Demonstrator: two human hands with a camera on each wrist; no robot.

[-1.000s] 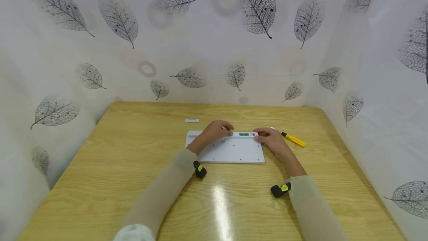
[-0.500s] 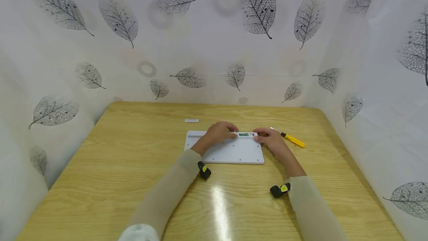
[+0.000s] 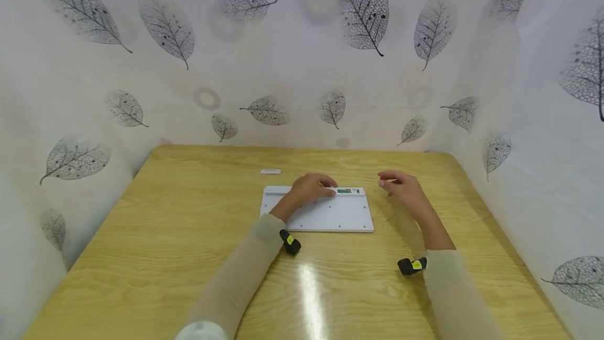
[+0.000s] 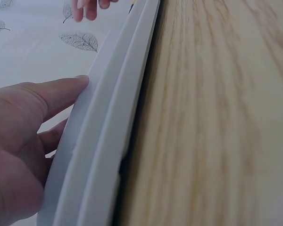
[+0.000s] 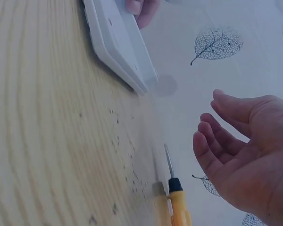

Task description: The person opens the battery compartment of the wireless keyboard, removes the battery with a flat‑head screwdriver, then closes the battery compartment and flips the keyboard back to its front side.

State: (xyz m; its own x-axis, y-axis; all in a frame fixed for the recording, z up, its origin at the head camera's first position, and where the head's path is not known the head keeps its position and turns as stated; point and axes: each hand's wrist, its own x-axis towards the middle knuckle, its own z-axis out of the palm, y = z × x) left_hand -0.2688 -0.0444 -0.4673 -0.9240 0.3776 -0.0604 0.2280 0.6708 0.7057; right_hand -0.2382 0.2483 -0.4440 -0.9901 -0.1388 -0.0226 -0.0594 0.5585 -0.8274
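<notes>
A white keyboard (image 3: pixel 325 216) lies underside up on the table, screw holes dotting its back. An uncovered recess near its far right corner shows a green circuit board (image 3: pixel 344 191). My left hand (image 3: pixel 311 189) grips the raised far edge, thumb on the near side and fingers behind, also visible in the left wrist view. Off to the right, my right hand (image 3: pixel 403 189) hangs in the air with loosely curled fingers, holding nothing. Below it in the right wrist view lies a screwdriver (image 5: pixel 179 207) with a yellow handle, hidden behind that hand in the head view.
A small white cover piece (image 3: pixel 270 171) lies behind the keyboard on the left. Several tiny dark screws (image 5: pixel 115 139) are scattered on the wooden table (image 3: pixel 141 245) near the screwdriver. A leaf-patterned curtain (image 3: pixel 302 56) encloses the back and sides.
My left hand has slid right along the keyboard's far edge. My right hand has let go of the right corner and moved right, over the screwdriver.
</notes>
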